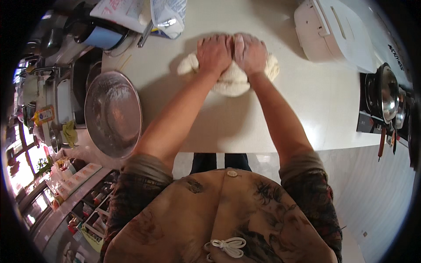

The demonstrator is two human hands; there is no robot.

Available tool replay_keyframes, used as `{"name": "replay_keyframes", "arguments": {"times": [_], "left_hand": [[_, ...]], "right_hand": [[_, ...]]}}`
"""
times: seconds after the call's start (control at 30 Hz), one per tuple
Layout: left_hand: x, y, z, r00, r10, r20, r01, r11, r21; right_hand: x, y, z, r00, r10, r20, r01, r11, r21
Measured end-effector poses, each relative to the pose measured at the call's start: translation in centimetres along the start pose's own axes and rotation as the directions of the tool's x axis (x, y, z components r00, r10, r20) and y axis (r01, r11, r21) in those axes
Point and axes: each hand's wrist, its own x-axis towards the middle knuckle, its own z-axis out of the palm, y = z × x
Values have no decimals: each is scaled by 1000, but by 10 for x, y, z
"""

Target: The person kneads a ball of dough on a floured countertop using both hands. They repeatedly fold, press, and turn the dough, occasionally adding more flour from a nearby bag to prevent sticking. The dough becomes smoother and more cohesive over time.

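Note:
A lump of pale dough (231,86) lies on the white countertop (217,125), spreading out to both sides beneath my hands. My left hand (214,54) bears down on its left part, fingers curled over the far side. Close beside it, thumbs almost meeting, my right hand (250,54) grips the right part in the same way. Both forearms reach straight forward, and a whitish film shows on the right fingers. The dough's far edge is mostly hidden under the hands.
A large metal bowl (113,115) stands at the counter's left edge. Bags (168,18) and a dark pot (102,36) sit at the far left. A white appliance (335,36) stands far right, near a stove with a lidded pan (388,92). The sink (82,95) is left.

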Motion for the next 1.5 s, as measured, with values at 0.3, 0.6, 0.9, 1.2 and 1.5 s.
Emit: {"name": "replay_keyframes", "arguments": {"times": [0.3, 0.6, 0.9, 1.2, 1.5], "left_hand": [[-51, 6, -50, 992, 109, 57, -96, 976, -196], [-188, 4, -129, 929, 345, -137, -367, 798, -479], [-216, -25, -123, 971, 237, -39, -206, 736, -645], [-224, -27, -82, 951, 285, -123, -310, 871, -380], [-173, -18, -64, 984, 165, -72, -179, 922, -344]], "right_hand": [[-40, -23, -43, 988, 14, 155, -35, 991, 132], [-142, -94, -147, 994, -103, -45, 109, 979, 172], [-182, -109, -124, 978, -7, 206, 39, 988, -152], [-222, -109, -99, 998, -60, 3, 60, 989, -134], [-159, -71, -75, 998, -54, 13, 55, 997, -53]]}}
